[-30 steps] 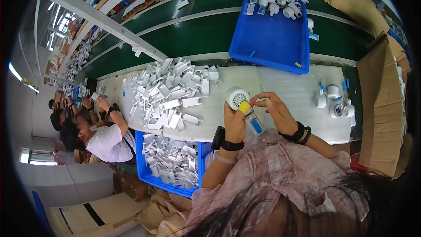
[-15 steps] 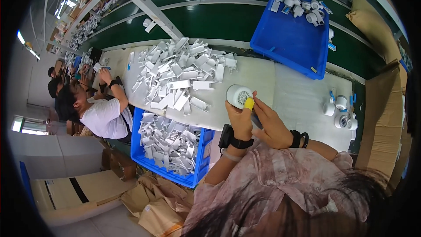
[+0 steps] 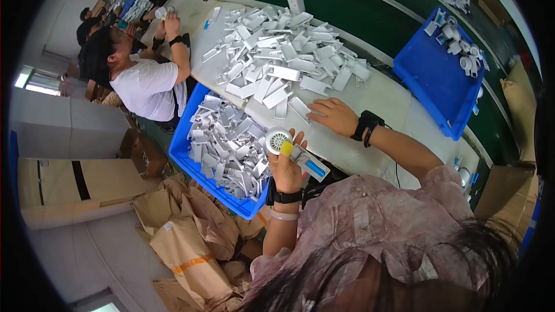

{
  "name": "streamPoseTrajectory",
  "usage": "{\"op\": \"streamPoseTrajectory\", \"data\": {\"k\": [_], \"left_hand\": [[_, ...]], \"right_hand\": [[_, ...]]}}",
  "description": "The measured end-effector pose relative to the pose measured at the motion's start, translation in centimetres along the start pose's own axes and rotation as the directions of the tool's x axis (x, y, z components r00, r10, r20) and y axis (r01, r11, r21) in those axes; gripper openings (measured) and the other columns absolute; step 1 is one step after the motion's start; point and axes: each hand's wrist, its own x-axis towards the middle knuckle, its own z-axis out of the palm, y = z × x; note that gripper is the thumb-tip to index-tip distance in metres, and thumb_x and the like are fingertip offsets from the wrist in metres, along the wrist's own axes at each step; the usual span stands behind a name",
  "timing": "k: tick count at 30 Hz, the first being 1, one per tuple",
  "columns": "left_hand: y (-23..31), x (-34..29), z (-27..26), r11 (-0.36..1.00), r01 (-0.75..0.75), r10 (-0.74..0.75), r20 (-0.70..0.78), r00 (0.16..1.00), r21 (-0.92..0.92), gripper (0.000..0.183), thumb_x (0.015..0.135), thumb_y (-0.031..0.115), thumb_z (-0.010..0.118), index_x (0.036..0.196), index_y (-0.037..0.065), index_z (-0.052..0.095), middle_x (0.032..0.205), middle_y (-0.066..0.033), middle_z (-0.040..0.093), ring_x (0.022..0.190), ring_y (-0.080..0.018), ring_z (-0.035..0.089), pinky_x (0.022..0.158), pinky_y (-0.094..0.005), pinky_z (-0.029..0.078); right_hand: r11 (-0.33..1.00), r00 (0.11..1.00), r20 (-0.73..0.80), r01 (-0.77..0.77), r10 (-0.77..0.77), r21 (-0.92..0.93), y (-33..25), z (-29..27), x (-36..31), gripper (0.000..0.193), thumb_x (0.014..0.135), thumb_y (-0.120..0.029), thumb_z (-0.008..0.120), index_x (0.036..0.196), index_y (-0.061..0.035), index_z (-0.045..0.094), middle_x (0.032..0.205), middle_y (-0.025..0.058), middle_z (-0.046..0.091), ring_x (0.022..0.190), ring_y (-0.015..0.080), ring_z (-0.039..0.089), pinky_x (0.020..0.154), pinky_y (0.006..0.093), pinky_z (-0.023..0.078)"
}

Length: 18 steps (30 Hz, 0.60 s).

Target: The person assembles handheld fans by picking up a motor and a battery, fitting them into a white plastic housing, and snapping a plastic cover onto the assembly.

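My left hand (image 3: 285, 172) is closed around a small white fan (image 3: 278, 138) with a round, spoked grille. A yellow cover sits on the thumb, pressed near the grille. The fan's open rectangular handle, with a blue cylinder (image 3: 315, 167) inside, sticks out to the right of the palm. My right hand (image 3: 338, 117) stretches over the table, its fingers extended, fingertips at a loose white cover (image 3: 299, 108) on the near edge of the pile. Whether they grip it cannot be told.
A heap of white plastic covers (image 3: 283, 52) spreads over the pale table. Below its edge stands a blue crate (image 3: 196, 167) full of similar parts. Back right, another blue crate (image 3: 428, 75) holds several fans. A co-worker (image 3: 144, 84) sits at the left; brown paper sacks (image 3: 179, 248) lie below.
My right hand has left the fan and reached out to the pile's near edge. My left hand has lowered the fan and turned it, so its open handle shows. The view has swung left.
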Motion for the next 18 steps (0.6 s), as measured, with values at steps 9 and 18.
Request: {"op": "streamPoseTrajectory", "data": {"k": [9,18], "left_hand": [[0.8,1.1,-1.1,0.998,0.025,-0.025,-0.003,1.0,-0.05,0.045,0.091,0.021,0.064,0.131,0.007,0.047,0.132,-0.0171,0.053,0.118,-0.0355,0.055,0.096,-0.0461,0.048],[0.2,2.8,0.0,0.994,0.097,-0.096,0.018,0.995,-0.051,0.045,0.091,0.021,0.064,0.131,0.009,0.047,0.132,-0.0181,0.053,0.118,-0.036,0.055,0.094,-0.0475,0.049]], "right_hand": [[0.876,0.907,0.17,0.417,-0.385,-0.241,3.4,5.1,3.8,0.029,0.083,-0.016,0.054,0.112,-0.0121,0.057,0.112,0.0052,0.056,0.117,0.0223,0.05,0.095,0.0395,0.039],[0.879,0.934,0.209,0.346,-0.29,-0.329,2.3,3.5,1.3,0.012,0.078,-0.018,0.057,0.088,-0.0115,0.06,0.087,0.0031,0.057,0.089,0.021,0.055,0.081,0.0359,0.041]]}}
